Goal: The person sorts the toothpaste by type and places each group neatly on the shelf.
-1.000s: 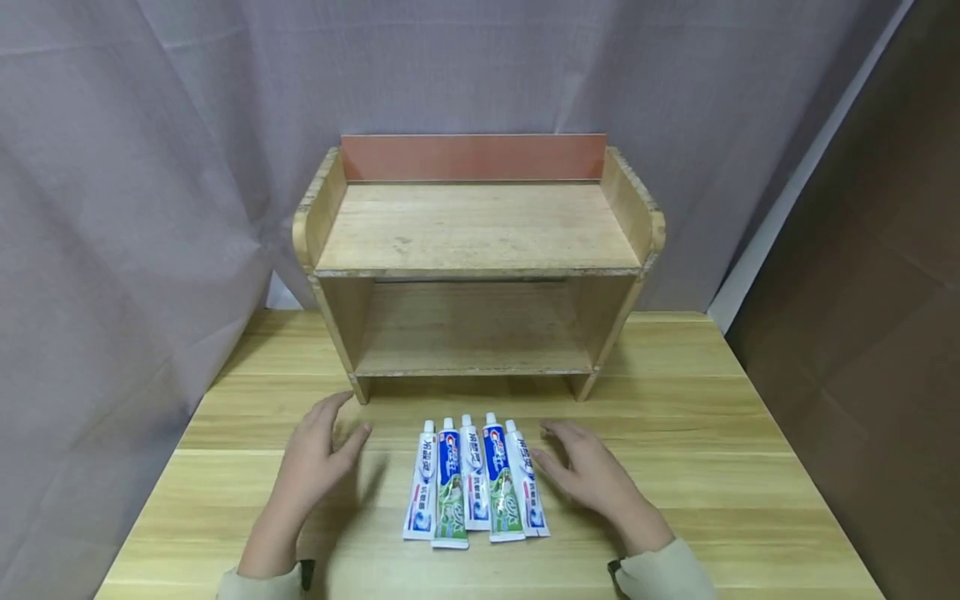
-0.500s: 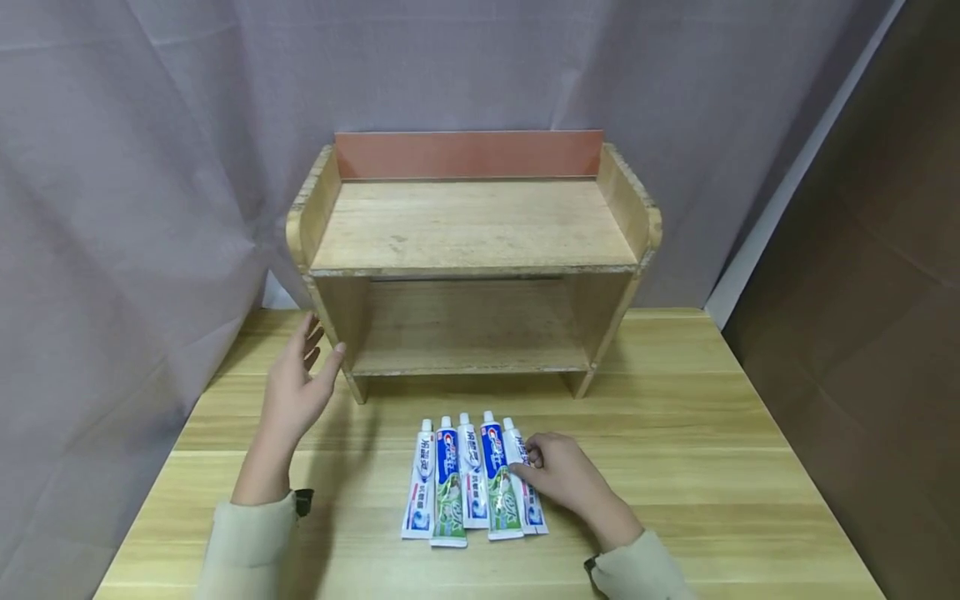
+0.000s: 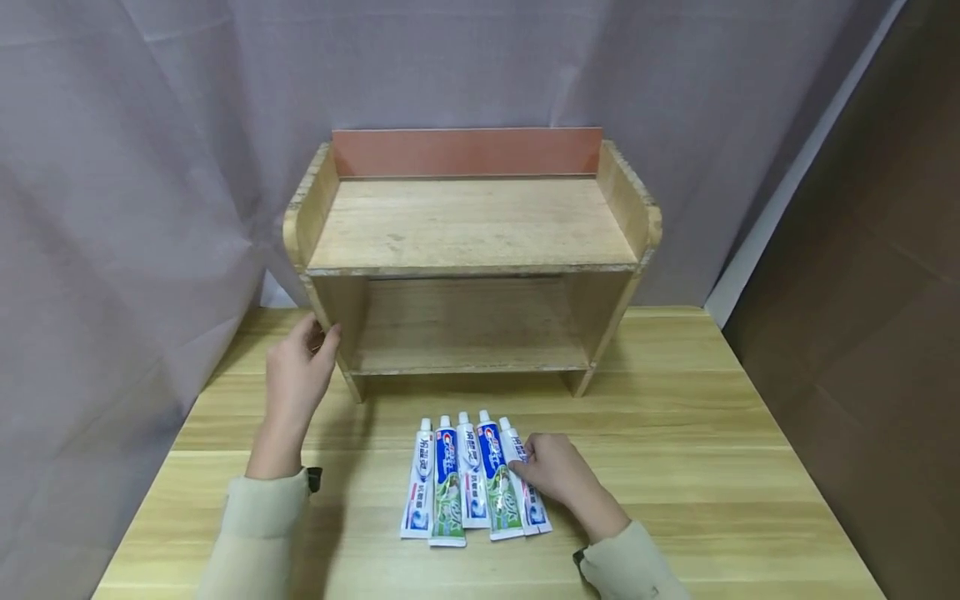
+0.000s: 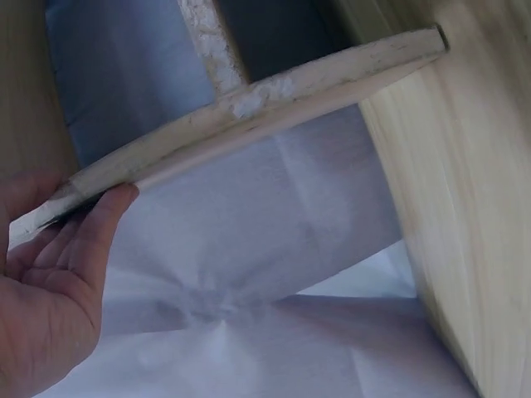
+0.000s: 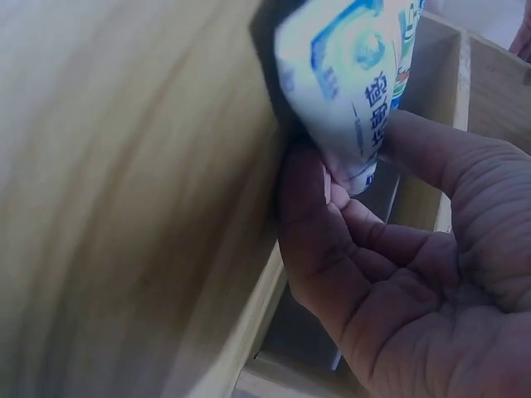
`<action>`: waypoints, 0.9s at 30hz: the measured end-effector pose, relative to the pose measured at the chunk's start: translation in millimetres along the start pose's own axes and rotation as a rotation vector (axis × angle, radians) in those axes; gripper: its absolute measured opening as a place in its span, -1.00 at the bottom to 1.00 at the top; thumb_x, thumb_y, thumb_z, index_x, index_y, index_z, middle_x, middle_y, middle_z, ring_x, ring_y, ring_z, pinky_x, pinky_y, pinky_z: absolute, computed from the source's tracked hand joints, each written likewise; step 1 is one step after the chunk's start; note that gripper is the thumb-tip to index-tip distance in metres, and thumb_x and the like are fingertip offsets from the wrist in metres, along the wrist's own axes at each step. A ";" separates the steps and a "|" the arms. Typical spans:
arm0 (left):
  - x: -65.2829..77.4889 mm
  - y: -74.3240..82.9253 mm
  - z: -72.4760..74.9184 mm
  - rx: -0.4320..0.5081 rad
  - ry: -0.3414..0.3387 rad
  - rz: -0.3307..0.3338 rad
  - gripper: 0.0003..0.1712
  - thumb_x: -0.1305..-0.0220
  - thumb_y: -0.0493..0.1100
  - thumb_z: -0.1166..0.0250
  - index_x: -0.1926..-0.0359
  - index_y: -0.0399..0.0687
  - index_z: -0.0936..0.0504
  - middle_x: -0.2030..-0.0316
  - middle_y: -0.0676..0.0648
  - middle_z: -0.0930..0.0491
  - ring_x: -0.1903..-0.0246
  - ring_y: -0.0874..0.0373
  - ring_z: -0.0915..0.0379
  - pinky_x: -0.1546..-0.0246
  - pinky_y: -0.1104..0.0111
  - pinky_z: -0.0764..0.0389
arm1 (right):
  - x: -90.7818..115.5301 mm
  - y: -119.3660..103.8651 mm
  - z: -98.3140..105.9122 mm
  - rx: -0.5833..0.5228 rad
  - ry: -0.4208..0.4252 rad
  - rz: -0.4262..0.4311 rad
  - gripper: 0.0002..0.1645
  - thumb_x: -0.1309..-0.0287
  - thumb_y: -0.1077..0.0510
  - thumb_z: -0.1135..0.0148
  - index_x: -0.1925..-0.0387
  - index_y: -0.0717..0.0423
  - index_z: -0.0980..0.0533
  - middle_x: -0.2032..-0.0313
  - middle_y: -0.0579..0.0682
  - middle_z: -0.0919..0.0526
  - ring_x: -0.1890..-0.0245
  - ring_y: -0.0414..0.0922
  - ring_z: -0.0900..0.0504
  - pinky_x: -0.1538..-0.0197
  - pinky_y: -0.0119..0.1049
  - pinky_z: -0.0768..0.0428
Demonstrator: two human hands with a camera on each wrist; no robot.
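Several toothpaste tubes lie side by side on the table in the head view, caps pointing at the shelf. My right hand [image 3: 558, 473] pinches the rightmost one, a white toothpaste tube [image 3: 532, 504]; in the right wrist view the thumb and curled fingers lie on either side of this white tube [image 5: 344, 99]. Left of it lies a blue-and-green toothpaste tube [image 3: 501, 492]. With thumb and fingers on opposite faces, my left hand [image 3: 292, 375] grips the left side panel of a two-tier wooden shelf [image 3: 472, 225]. The left wrist view shows the hand [image 4: 58, 282] at the panel's edge [image 4: 166, 141].
The shelf stands behind the tubes on a wood-grain table [image 3: 697, 467]. A grey cloth [image 3: 450, 67] hangs behind and at the left. A brown surface [image 3: 847, 333] borders the table on the right.
My left hand has gone forward to the shelf's left panel and taken hold of it. The right hand has moved left onto the rightmost tube and pinched it; its lower end has shifted slightly.
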State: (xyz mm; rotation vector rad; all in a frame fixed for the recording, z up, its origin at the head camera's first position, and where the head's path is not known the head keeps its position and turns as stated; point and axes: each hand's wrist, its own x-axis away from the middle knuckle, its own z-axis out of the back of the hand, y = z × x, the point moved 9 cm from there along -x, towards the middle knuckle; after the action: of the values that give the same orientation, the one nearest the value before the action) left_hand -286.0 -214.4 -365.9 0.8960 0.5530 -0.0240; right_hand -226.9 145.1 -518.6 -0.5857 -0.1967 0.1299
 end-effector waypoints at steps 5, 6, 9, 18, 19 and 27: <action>-0.1 -2.4 -1.0 0.006 0.005 0.019 -0.66 -0.40 -0.10 -0.28 -0.05 -0.23 -0.67 0.10 -0.29 -0.72 0.09 -0.16 -0.71 0.06 0.08 -0.74 | 2.1 2.6 1.3 -0.062 -0.001 -0.015 -0.65 -0.10 0.06 -0.45 0.58 0.07 -0.46 0.68 -0.10 -0.43 0.69 -0.21 -0.36 0.62 -0.39 -0.38; -0.2 -3.3 -0.9 0.005 0.003 0.025 -0.66 -0.40 -0.10 -0.28 -0.05 -0.23 -0.67 0.10 -0.29 -0.71 0.09 -0.16 -0.70 0.06 0.07 -0.74 | 2.2 3.3 1.4 -0.076 -0.005 -0.017 -0.67 -0.10 0.06 -0.45 0.57 0.07 -0.47 0.68 -0.10 -0.44 0.69 -0.21 -0.36 0.62 -0.39 -0.38; -0.7 -5.5 -0.3 -0.002 -0.005 0.035 -0.66 -0.40 -0.09 -0.27 -0.03 -0.23 -0.69 0.11 -0.29 -0.72 0.08 -0.16 -0.70 0.04 0.06 -0.73 | 2.1 5.9 1.4 -0.124 -0.016 -0.016 -0.73 -0.11 0.07 -0.44 0.50 0.09 -0.52 0.66 -0.09 -0.47 0.67 -0.21 -0.39 0.61 -0.40 -0.41; -3.2 -2.4 3.6 -0.022 0.013 0.024 -0.72 -0.38 -0.08 -0.29 0.07 -0.16 -0.75 0.15 -0.25 -0.73 0.13 -0.13 -0.72 0.09 0.07 -0.75 | 0.7 11.5 10.1 -0.227 0.000 -0.041 -0.81 -0.11 0.13 -0.44 0.33 0.16 -0.62 0.51 -0.08 -0.58 0.53 -0.17 -0.52 0.48 -0.37 -0.58; -3.2 -2.5 3.1 -0.018 0.012 0.023 -0.72 -0.38 -0.09 -0.29 0.06 -0.17 -0.75 0.14 -0.25 -0.73 0.13 -0.13 -0.72 0.10 0.08 -0.75 | 1.0 12.3 11.1 -0.239 0.004 -0.050 -0.81 -0.12 0.13 -0.44 0.32 0.16 -0.62 0.50 -0.08 -0.58 0.52 -0.17 -0.53 0.47 -0.37 -0.59; -1.3 -4.8 2.0 -0.001 0.000 0.038 -0.69 -0.38 -0.10 -0.28 -0.01 -0.19 -0.73 0.11 -0.26 -0.72 0.11 -0.12 -0.72 0.09 0.12 -0.75 | 6.4 8.9 20.0 -0.350 0.024 -0.042 -0.78 -0.13 0.15 -0.44 0.25 0.20 -0.62 0.47 -0.04 -0.63 0.54 -0.12 -0.58 0.54 -0.32 -0.66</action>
State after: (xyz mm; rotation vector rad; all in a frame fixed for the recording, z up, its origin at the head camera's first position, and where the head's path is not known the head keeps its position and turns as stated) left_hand -287.4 -219.2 -367.7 0.9055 0.5358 0.0101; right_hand -225.6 164.3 -506.3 -0.9302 -0.2099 0.0472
